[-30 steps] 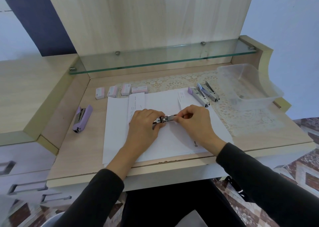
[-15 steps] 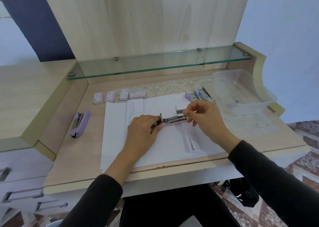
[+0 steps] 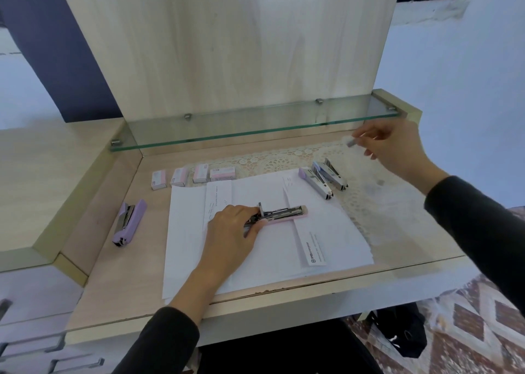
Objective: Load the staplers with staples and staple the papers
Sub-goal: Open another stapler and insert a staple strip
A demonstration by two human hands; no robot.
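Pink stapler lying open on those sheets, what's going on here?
A person works at a wooden desk. Their left hand grips an opened pink stapler, metal channel exposed, lying on a stack of white papers. Their right hand is raised at the back right, pinching a small grey piece too blurred to identify. Four pink-and-white staple boxes stand in a row at the back, a lilac stapler lies on the left, two more staplers on the right.

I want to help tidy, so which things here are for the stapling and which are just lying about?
For the job: open stapler in left hand, papers, staple boxes, purple stapler, two staplers, small blurry piece in right hand.
Lying about: lace mat, glass shelf, bag.
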